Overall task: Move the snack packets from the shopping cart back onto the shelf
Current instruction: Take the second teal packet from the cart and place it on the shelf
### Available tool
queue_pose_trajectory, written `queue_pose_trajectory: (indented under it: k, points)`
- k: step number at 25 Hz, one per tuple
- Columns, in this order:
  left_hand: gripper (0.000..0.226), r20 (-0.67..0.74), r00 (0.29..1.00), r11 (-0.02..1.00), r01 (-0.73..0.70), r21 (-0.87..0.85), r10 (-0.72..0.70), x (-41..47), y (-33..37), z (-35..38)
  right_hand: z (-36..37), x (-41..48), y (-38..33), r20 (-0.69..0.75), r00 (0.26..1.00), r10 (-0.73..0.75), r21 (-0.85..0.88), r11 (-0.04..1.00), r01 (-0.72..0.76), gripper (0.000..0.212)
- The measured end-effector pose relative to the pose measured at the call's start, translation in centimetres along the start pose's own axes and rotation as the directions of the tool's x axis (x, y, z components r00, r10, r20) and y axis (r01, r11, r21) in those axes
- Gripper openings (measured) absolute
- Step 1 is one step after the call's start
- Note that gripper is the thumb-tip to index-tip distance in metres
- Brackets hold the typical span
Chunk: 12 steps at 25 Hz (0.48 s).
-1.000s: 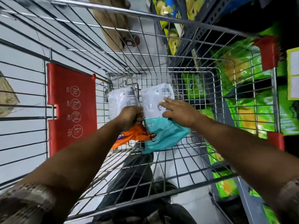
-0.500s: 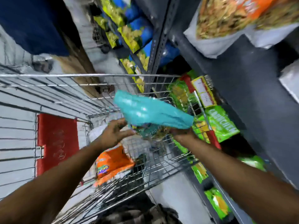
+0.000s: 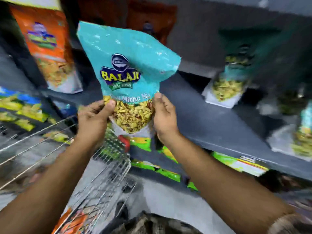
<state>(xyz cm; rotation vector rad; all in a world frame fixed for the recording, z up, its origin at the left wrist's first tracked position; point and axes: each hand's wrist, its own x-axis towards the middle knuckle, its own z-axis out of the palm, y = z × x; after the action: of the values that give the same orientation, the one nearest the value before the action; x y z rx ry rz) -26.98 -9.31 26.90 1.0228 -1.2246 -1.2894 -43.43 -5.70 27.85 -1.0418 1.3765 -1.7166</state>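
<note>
A teal snack packet (image 3: 128, 65) with a blue and yellow logo is held upright in front of the dark grey shelf (image 3: 211, 119), front side facing me. My left hand (image 3: 94, 120) grips its lower left edge and my right hand (image 3: 164, 115) grips its lower right edge. The wire shopping cart (image 3: 104, 174) sits below my hands, at lower left. An orange snack packet (image 3: 74, 222) lies in the cart near the bottom edge of the view.
An orange packet (image 3: 50, 48) stands on the shelf at left. Teal packets (image 3: 231, 78) stand on the shelf at right, and another (image 3: 302, 132) at far right. Green packets (image 3: 168, 169) fill the shelf below. Blue and yellow packets (image 3: 20, 107) sit at far left.
Both hands lifted the teal packet out of the cart and turned it upright, front towards me, at shelf height. The view swung from the cart up to the shelf.
</note>
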Motion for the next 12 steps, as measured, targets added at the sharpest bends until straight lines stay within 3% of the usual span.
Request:
queue_pose_trajectory:
  k: [4, 7, 12]
  points:
    - [0.022, 0.082, 0.997, 1.0, -0.007, 0.019, 0.006, -0.9, -2.6, 13.4, -12.1, 1.1, 1.2, -0.24, 0.97, -0.03, -0.055, 0.998, 0.017, 0.036]
    - [0.011, 0.186, 0.982, 0.999, 0.044, -0.024, -0.039, -1.8, -5.3, 21.2, -19.8, 1.1, 1.5, -0.366, 0.929, -0.048, -0.106, 0.994, 0.01, 0.028]
    - [0.01, 0.24, 0.968, 0.997, 0.076, -0.023, -0.068, -3.4, -6.2, 29.8, -26.7, 1.5, 0.7, -0.553, 0.833, -0.035, -0.077, 0.997, -0.009, 0.036]
